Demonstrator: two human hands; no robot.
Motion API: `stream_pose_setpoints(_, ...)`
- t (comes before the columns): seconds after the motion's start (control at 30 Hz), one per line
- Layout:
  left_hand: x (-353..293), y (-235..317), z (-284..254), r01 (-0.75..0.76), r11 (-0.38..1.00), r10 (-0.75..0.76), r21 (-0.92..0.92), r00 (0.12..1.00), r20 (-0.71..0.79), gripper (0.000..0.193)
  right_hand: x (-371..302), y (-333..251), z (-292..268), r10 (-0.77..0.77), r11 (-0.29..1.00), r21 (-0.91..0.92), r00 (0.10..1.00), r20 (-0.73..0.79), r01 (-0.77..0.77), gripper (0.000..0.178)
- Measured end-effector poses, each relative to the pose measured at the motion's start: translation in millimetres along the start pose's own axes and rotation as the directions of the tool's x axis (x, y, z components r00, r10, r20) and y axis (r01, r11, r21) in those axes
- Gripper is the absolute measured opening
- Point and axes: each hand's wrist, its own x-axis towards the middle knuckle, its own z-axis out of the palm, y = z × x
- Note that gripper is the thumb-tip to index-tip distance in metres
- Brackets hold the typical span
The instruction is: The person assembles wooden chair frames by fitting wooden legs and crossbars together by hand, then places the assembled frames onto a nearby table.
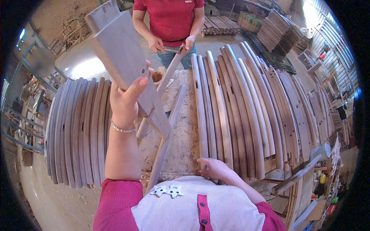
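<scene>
My left hand [127, 102] is closed around a wide, flat wooden board [120, 50], held raised and tilted on the left. The board has a stepped upper end, a small hole and a slot lower down. Its lower end meets a narrow wooden rail [161, 150] that lies aslant over the worktable [185, 148]; whether they are joined I cannot tell. My right hand [216, 169] has its fingers closed at the near end of a long wooden rail [200, 119], leftmost in the right-hand row. The fingertips are partly hidden.
Across the table a person in a red shirt [169, 19] holds a wooden rail [171, 71] and a thin stick at its end. Curved rails [79, 131] line the table's left side; more rails and boards [246, 111] fill the right. A small bowl [157, 77] stands at the far end.
</scene>
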Motion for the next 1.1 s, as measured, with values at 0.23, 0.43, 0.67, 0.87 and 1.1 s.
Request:
stream_pose_setpoints(0.23,4.0,-9.3,2.0,-0.061,0.998,0.061,-0.001,0.998,-0.006,0.058,38.4,29.8,-4.1,0.029,1.000,-0.008,0.996,0.081,-0.028,0.045)
stream_pose_setpoints(0.43,3.2,-12.4,13.7,-0.096,0.995,0.097,0.023,0.993,-0.068,0.082,64.7,23.8,-21.7,0.105,0.990,0.074,0.979,0.173,-0.120,0.045)
stream_pose_setpoints(0.67,7.1,-15.2,17.4,-0.116,0.988,0.131,0.107,0.980,-0.148,0.091,83.3,34.2,-23.2,0.133,0.976,0.148,0.972,0.193,-0.163,0.042)
stream_pose_setpoints(0.87,5.1,-9.5,13.5,-0.084,0.996,0.079,-0.039,0.992,-0.099,0.082,81.7,40.5,-11.8,0.143,0.967,0.195,0.981,0.128,-0.166,0.036)
stream_pose_setpoints(1.1,3.8,-9.7,8.0,-0.050,0.999,0.050,-0.011,0.998,-0.042,0.065,70.6,34.3,-21.8,0.090,0.984,0.152,0.996,0.028,-0.093,0.034)
